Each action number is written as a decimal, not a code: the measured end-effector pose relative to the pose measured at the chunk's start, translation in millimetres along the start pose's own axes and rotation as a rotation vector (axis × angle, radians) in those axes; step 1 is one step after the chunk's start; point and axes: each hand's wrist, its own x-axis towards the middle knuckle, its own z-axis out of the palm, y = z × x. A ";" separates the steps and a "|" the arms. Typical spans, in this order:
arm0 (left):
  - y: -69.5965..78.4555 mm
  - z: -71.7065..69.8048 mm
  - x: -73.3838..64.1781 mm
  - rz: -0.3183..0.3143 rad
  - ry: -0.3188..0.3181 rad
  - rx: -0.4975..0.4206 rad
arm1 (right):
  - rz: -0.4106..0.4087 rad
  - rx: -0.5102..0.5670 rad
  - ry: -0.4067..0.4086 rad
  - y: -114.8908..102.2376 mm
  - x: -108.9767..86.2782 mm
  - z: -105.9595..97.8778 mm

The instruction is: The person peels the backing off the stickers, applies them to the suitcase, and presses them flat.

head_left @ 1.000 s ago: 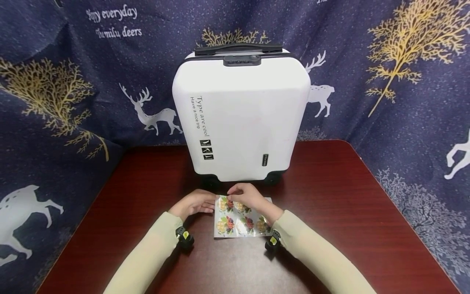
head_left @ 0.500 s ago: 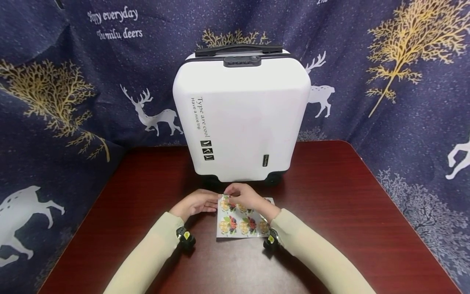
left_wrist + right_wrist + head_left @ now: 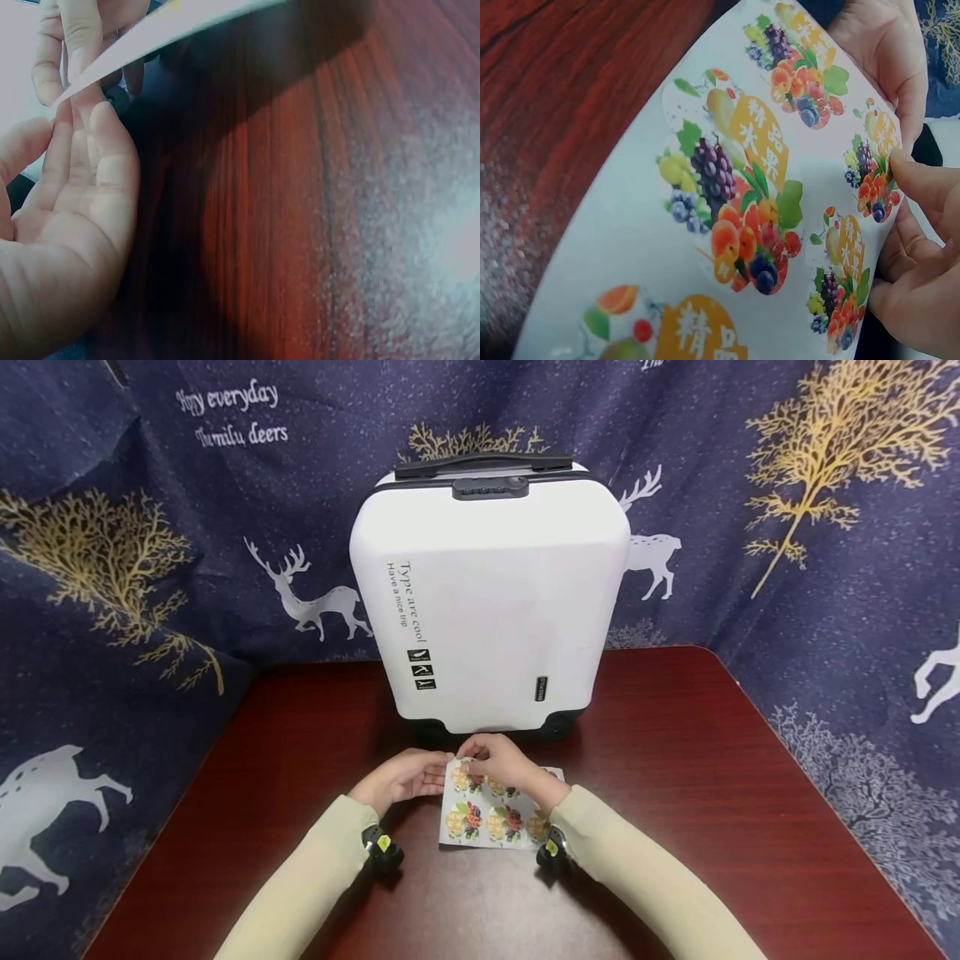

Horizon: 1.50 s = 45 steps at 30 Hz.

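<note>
As both hands [image 3: 405,777] [image 3: 504,763] pinch its corner, the sticker sheet [image 3: 482,821] tilts.

Head cam: high, from the counter's [image 3: 675,818] near side, facing fwd & down; farthest off, reaches both far corners. L wrist cam: v. close, low by the left hand [image 3: 408,774], w/ the printed sheet [image 3: 161,24] almost edge-on. R wrist cam: close by the right hand [image 3: 502,760], facing the sheet's printed side. Wrist views share sheet, both hands & some counter.
</note>
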 end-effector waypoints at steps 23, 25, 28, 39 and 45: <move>-2.9 3.0 -2.6 -0.008 -0.011 -0.059 | 0.039 0.016 0.019 -2.6 -3.4 1.4; -3.7 3.4 -2.5 -0.006 -0.006 -0.066 | 0.039 0.022 0.021 -2.6 -3.6 1.4; -4.3 3.6 -2.4 -0.014 0.004 -0.079 | 0.035 0.025 0.020 -2.1 -3.5 1.6; -4.9 4.6 0.0 -0.022 0.006 -0.106 | 0.067 0.032 0.025 -1.0 -1.1 2.5; -4.1 4.3 -0.8 -0.034 0.011 -0.075 | 0.083 0.026 0.025 0.0 -1.1 3.1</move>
